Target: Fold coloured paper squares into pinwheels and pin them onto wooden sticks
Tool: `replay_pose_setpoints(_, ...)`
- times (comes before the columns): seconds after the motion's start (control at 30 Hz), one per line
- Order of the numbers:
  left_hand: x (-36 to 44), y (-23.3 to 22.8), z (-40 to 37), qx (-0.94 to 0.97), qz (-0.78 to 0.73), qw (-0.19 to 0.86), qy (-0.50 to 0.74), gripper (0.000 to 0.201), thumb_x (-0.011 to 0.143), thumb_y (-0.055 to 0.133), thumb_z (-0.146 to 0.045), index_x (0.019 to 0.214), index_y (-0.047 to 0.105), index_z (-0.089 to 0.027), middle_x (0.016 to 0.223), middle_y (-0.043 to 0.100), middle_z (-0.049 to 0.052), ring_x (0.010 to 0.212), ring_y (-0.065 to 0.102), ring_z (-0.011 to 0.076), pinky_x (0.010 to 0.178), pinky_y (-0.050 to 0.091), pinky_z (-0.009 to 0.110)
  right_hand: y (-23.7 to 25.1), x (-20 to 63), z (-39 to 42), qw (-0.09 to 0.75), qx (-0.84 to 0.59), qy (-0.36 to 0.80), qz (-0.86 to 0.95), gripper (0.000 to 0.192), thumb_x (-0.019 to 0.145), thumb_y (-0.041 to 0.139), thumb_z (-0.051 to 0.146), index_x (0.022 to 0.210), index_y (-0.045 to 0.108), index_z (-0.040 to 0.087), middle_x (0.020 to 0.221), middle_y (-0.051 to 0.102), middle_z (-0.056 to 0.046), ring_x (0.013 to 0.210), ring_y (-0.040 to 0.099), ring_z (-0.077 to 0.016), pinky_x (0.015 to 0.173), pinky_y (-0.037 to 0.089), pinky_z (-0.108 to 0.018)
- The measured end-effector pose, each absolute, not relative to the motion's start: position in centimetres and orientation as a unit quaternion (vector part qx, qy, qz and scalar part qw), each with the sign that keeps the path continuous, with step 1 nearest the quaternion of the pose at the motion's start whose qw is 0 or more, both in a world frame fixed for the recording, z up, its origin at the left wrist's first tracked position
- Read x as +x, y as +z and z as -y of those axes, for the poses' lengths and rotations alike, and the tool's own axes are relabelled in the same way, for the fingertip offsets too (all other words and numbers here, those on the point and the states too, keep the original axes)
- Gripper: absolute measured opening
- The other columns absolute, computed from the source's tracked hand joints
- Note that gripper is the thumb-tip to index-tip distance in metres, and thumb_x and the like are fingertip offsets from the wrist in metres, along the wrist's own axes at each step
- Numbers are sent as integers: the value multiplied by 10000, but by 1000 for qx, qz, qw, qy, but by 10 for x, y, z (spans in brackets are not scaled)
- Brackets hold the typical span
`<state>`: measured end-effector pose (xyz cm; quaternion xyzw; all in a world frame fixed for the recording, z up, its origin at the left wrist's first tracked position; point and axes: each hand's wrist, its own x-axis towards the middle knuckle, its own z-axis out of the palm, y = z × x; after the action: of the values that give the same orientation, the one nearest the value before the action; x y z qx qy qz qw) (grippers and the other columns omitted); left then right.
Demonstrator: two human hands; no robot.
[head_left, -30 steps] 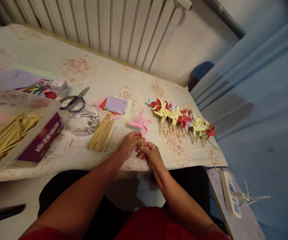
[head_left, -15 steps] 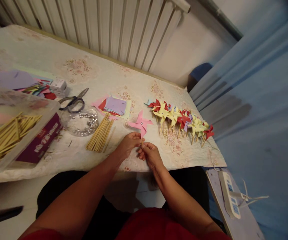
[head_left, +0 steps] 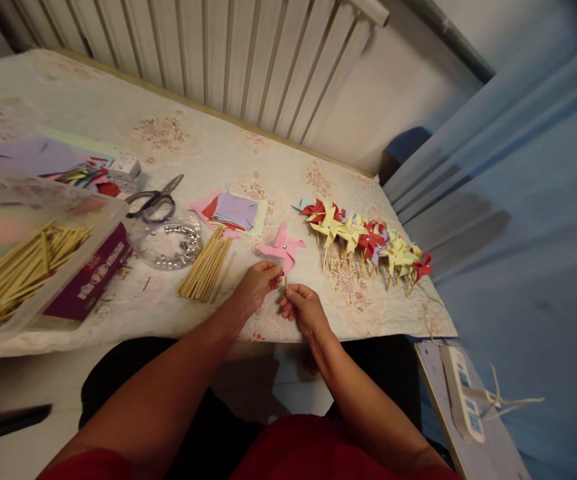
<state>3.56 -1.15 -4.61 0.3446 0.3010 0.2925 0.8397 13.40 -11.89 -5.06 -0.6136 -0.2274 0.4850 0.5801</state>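
A pink paper pinwheel (head_left: 285,247) with a small pin at its centre stands upright on a thin stick between my hands. My right hand (head_left: 307,310) pinches that stick low down. Just left of it, my left hand (head_left: 258,285) has its thumb and fingertips together at the pinwheel's lower blade. A bundle of wooden sticks (head_left: 205,265) lies left of my left hand. Behind it is a stack of coloured paper squares (head_left: 237,212), purple on top. Finished pinwheels (head_left: 371,237) in red, yellow and purple form a row to the right.
Scissors (head_left: 155,200) lie behind a clear dish (head_left: 171,245) of small shiny pieces. At the left a plastic bin (head_left: 113,212) holds more sticks. Coloured paper (head_left: 38,157) and a small white box (head_left: 125,170) are behind it. A power strip (head_left: 461,393) sits beyond the table's right edge.
The left fingers have drawn slightly left from the stick, baring more of it below the pinwheel. The right hand still grips the stick. The whole view has shifted slightly.
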Motion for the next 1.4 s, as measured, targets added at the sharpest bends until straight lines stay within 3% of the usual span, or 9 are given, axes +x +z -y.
replay_pose_setpoints(0.63,40,-48,11,246,-254,889,291,239,694,778,-222,766,562,-152,647,536,-34,546,507,73,550,414,205,-53,137,120,569,-601,505,245,280,681,751,407,686,602,170,594,669,-7,390,550,-89,351,329,-179)
replay_pose_setpoints(1.4,40,-48,12,268,-257,881,294,192,671,745,-187,736,570,-143,619,535,-36,528,496,68,549,404,204,-53,136,120,564,-609,499,250,276,692,741,408,698,602,169,598,666,-7,393,544,-86,359,328,-181)
